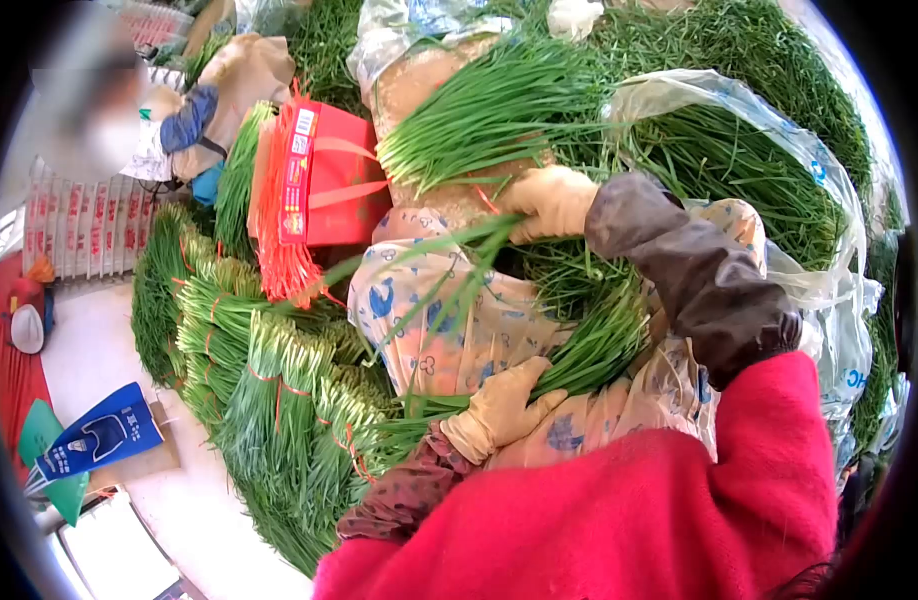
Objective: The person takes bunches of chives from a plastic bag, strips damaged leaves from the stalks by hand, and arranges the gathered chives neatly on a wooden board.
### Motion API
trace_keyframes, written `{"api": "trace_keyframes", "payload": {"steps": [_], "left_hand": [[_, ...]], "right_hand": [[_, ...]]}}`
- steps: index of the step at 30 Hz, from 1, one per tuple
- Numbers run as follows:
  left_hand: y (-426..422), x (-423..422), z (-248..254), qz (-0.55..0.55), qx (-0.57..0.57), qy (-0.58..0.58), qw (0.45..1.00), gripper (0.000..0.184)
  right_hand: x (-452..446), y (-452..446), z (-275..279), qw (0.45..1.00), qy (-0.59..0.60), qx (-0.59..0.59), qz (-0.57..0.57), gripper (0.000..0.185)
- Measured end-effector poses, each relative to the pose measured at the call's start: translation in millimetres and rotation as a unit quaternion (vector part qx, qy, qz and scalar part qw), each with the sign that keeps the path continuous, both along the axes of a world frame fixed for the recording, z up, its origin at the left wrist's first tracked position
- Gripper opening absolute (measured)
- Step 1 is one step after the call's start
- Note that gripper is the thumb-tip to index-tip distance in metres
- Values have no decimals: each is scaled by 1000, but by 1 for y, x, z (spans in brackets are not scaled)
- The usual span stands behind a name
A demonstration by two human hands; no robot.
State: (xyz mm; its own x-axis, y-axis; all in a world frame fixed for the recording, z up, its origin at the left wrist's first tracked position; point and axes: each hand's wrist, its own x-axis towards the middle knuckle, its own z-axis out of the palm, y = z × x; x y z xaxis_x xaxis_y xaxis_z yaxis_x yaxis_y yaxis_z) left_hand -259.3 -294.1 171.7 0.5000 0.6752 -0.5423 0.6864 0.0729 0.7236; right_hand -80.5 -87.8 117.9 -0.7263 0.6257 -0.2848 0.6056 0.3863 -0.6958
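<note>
My left hand [501, 408], in a pale glove, is closed round a bunch of garlic chives [601, 345] lying across my lap. Thin chive leaves [469, 262] hang from my right hand [551, 203], whose gloved fingers are pinched together on them. Just beyond that hand, a loose pile of chives [489, 100] rests on a board [419, 90], pale stem ends toward the left. Plastic sheeting with blue prints [429, 310] covers my legs. The tips of my right fingers are partly hidden.
Tied chive bundles [279, 400] are stacked on the left beside a red bag [339, 170] with red ties [284, 265]. At right, a clear plastic bag [819, 175] surrounds more chives. A blue box [99, 435] lies lower left. Another person [184, 125] works upper left.
</note>
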Motion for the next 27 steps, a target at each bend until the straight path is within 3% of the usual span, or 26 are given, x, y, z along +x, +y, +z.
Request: {"api": "trace_keyframes", "payload": {"steps": [1,2,3,4,5,7,9,11,12,13,15,17,20,22,23,25,27], "left_hand": [[1,0,3,8,-42,20,999,48],[0,0,0,4,-31,22,999,48],[-2,-3,-7,27,-37,3,999,48],[-2,-5,-13,48,-46,-16,998,48],[1,-6,-15,41,-41,-15,998,48],[6,-5,-20,100,-25,-197,975,51],[12,-19,-27,81,-70,-72,992,42],[8,-19,-34,285,-233,-242,898,54],[5,-32,-52,274,-238,-241,900,54],[0,-53,-80,282,-159,-164,932,53],[1,-62,-88,283,-73,-84,952,52],[5,-47,-56,303,-135,-151,931,52],[8,-20,-7,325,-233,-247,883,54],[8,-34,-33,199,-302,-363,859,59],[10,-36,-34,196,-306,-362,858,59],[12,-37,-35,162,-297,-226,913,60],[9,-36,-34,183,-268,-241,915,60]], "right_hand": [[2,6,22,996,44,-65,-50,34],[-4,9,30,979,190,15,-68,38],[-3,16,41,988,141,5,-63,37],[-3,10,80,972,191,-118,-71,32],[-5,2,98,958,253,-117,-66,30],[-3,-11,123,929,328,-172,-22,29],[2,-22,129,947,285,-142,41,30],[10,-32,124,949,212,-214,87,23],[15,-37,119,957,159,-220,102,26],[16,-42,97,972,134,-143,129,29],[17,-54,79,983,21,-104,152,32],[18,-66,78,985,-74,-15,154,32],[9,-74,60,985,-83,4,155,31],[10,-73,67,981,-92,-7,169,36],[17,-71,67,982,-93,-11,166,36],[35,-62,64,998,31,-35,35,46],[53,-52,56,990,48,-1,-134,54]]}}
